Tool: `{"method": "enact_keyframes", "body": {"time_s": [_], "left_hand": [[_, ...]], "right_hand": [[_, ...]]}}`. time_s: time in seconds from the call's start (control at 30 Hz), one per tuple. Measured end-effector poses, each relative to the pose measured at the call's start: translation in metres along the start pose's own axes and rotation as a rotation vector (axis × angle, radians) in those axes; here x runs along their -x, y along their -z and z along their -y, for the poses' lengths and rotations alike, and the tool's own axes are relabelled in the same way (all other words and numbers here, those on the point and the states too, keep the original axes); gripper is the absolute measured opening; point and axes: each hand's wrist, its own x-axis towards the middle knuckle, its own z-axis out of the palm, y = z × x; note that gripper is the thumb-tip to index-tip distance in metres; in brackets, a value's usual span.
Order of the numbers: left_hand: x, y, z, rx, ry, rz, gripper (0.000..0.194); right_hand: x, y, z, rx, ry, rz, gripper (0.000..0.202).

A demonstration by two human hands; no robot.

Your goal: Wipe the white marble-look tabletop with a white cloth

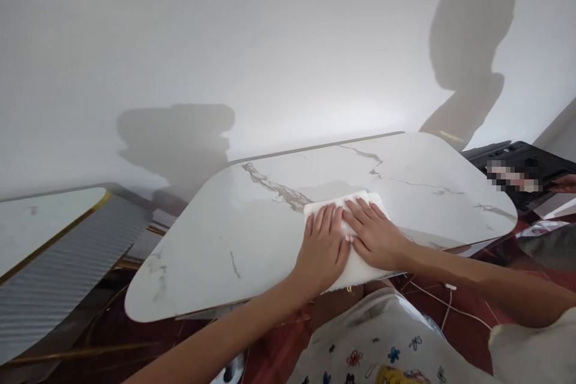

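Observation:
A white cloth (360, 269) lies flat at the near edge of a white marbled table (202, 246). My left hand (321, 246) rests on its left half, palm down with fingers stretched out. Beside it, my right hand (375, 234) presses on the right half, fingers spread and flat. The two thumbs nearly meet over the middle of the cloth. Part of the cloth hangs past the table's front edge toward my lap. What lies under the cloth is hidden.
A ribbed cabinet with a gold-edged top (85, 240) stands at the left. A black object (553, 159), partly blurred out, is at the right near another person's hand (564, 184). A white wall (270, 42) rises behind the table. A white cable (450, 303) runs over the red floor.

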Motion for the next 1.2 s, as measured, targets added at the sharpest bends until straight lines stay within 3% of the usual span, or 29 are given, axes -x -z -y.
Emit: {"method": "enact_keyframes", "body": {"time_s": [0.1, 0.3, 0.47, 0.63, 0.93, 1.2], "left_hand": [[0.0, 0.0, -0.015, 0.018, -0.022, 0.02, 0.054], [-0.021, -0.005, -0.041, 0.079, -0.077, -0.017, 0.055], [-0.048, -0.019, -0.043, 0.11, -0.06, -0.015, 0.062], [-0.092, -0.035, -0.022, 0.086, 0.021, 0.058, 0.064], [-0.175, -0.06, 0.042, 0.137, 0.06, 0.026, 0.052], [-0.223, -0.077, 0.085, 0.149, 0.096, 0.018, 0.048]], "right_hand": [[0.015, 0.003, -0.006, -0.008, -0.007, 0.004, 0.056], [0.039, 0.008, -0.033, 0.01, -0.053, -0.028, 0.06], [0.033, 0.012, -0.052, 0.003, -0.108, -0.01, 0.06], [-0.011, 0.01, -0.085, -0.001, -0.116, -0.005, 0.059], [-0.11, -0.008, -0.149, 0.022, -0.09, -0.067, 0.055], [-0.18, -0.018, -0.187, 0.011, -0.078, -0.087, 0.054]]}}
